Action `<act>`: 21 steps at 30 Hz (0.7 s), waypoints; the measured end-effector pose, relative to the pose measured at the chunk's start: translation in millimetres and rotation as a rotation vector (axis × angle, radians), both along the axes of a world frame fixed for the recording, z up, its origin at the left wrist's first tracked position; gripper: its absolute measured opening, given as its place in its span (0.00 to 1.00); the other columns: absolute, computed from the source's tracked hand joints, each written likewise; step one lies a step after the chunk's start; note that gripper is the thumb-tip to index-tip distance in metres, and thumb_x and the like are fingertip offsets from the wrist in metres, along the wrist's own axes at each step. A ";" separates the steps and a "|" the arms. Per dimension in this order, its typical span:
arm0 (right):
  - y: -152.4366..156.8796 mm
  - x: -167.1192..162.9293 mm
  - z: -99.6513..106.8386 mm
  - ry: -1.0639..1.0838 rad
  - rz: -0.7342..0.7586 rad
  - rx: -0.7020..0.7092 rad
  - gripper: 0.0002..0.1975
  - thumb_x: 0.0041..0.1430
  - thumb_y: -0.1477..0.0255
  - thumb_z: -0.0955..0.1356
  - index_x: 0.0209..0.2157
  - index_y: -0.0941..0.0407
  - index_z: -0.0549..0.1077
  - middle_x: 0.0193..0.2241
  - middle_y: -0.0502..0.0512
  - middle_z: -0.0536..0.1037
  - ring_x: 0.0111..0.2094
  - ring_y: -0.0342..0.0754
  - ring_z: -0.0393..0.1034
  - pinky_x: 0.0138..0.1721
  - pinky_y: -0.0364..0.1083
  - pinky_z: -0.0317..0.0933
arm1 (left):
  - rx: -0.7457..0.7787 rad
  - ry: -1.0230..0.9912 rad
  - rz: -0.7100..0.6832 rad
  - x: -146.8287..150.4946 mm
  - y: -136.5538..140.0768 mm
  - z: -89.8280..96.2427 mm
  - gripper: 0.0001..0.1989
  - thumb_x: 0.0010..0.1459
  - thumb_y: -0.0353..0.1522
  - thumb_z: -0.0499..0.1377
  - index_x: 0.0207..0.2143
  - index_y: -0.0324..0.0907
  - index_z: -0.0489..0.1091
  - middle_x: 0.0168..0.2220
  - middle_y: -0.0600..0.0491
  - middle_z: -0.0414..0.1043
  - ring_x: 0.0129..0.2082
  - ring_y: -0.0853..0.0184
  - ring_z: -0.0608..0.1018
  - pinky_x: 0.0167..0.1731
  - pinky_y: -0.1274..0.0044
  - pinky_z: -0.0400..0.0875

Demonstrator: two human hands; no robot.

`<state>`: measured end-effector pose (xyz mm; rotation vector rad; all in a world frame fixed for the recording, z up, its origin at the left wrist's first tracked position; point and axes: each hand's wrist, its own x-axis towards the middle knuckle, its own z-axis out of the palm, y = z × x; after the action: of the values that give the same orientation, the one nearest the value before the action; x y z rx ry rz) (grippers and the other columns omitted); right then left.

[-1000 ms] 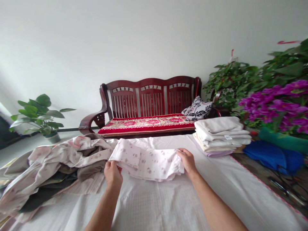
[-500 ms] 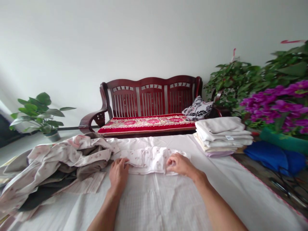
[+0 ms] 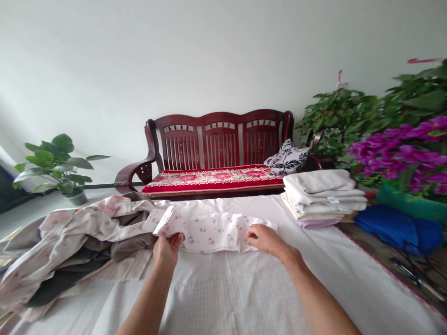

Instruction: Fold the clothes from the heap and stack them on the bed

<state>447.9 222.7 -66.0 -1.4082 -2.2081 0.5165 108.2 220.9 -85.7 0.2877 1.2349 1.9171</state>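
Observation:
A white garment with a small printed pattern (image 3: 213, 232) lies folded into a long strip across the sheet, its exact kind not plain. My left hand (image 3: 166, 251) pinches its left end, which is raised and tilted off the sheet. At the right end, my right hand (image 3: 263, 239) has its fingers curled closed on the fabric; the fingertips are partly hidden. Close to my left hand is a loose heap of clothes (image 3: 101, 228) in white, grey and dark green. A stack of folded clothes (image 3: 323, 193) stands to the right, beyond my right hand.
A white sheet (image 3: 223, 293) with a red edging covers the surface. Behind it stands a dark red wooden bench (image 3: 218, 144) with a patterned cushion (image 3: 288, 158). Blue cloth (image 3: 398, 228) and purple flowers (image 3: 401, 153) are at the right; a potted plant (image 3: 75, 197) is at the left.
My left hand has moved a little left and raised the garment's left end, where a doubled-over part lay flat before. My right hand has shifted slightly right.

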 end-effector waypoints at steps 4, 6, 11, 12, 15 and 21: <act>-3.4 -8.3 4.3 0.017 -0.043 0.013 0.07 0.53 0.76 0.67 0.27 0.53 0.77 0.26 0.49 0.79 0.28 0.46 0.70 0.30 0.42 0.56 | 0.001 0.064 0.016 20.8 -9.4 5.9 0.05 0.55 0.30 0.55 0.36 0.41 0.66 0.35 0.52 0.73 0.34 0.68 0.79 0.36 0.75 0.76; -8.1 -18.9 7.2 0.033 -0.019 0.068 0.08 0.52 0.75 0.69 0.34 0.52 0.78 0.32 0.50 0.80 0.33 0.46 0.72 0.35 0.42 0.60 | 0.059 0.233 0.027 29.1 -14.2 8.1 0.11 0.54 0.32 0.56 0.41 0.42 0.68 0.39 0.53 0.73 0.37 0.69 0.78 0.39 0.76 0.75; -21.5 -50.2 3.6 -0.108 0.116 0.199 0.14 0.55 0.70 0.72 0.45 0.50 0.78 0.42 0.53 0.78 0.46 0.50 0.71 0.47 0.45 0.61 | 0.095 0.555 0.034 44.5 -31.0 8.2 0.21 0.55 0.36 0.59 0.51 0.43 0.66 0.49 0.48 0.72 0.42 0.66 0.77 0.39 0.76 0.73; -23.0 -54.8 1.3 -0.165 0.126 0.207 0.10 0.57 0.70 0.70 0.42 0.50 0.79 0.40 0.53 0.78 0.45 0.50 0.70 0.47 0.45 0.61 | 0.104 0.634 -0.008 47.4 -35.1 7.2 0.20 0.55 0.36 0.59 0.50 0.43 0.67 0.47 0.48 0.73 0.41 0.66 0.77 0.38 0.75 0.72; -24.7 -62.4 -4.4 -0.284 0.109 0.215 0.09 0.62 0.73 0.66 0.34 0.53 0.80 0.35 0.54 0.78 0.44 0.50 0.70 0.45 0.45 0.60 | 0.139 0.853 -0.181 55.5 -46.0 4.0 0.14 0.57 0.39 0.57 0.43 0.41 0.71 0.39 0.50 0.76 0.37 0.65 0.77 0.37 0.75 0.71; -23.9 -59.1 -0.7 -0.310 0.102 0.211 0.07 0.61 0.73 0.67 0.32 0.53 0.79 0.36 0.54 0.79 0.43 0.50 0.71 0.44 0.45 0.60 | 0.056 1.338 -0.513 66.9 -56.1 3.1 0.09 0.60 0.35 0.55 0.33 0.43 0.74 0.29 0.53 0.77 0.29 0.65 0.77 0.34 0.75 0.69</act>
<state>388.9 198.9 -66.7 -1.3424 -2.5019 0.0954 175.1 164.8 -82.6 1.9133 1.6186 1.1846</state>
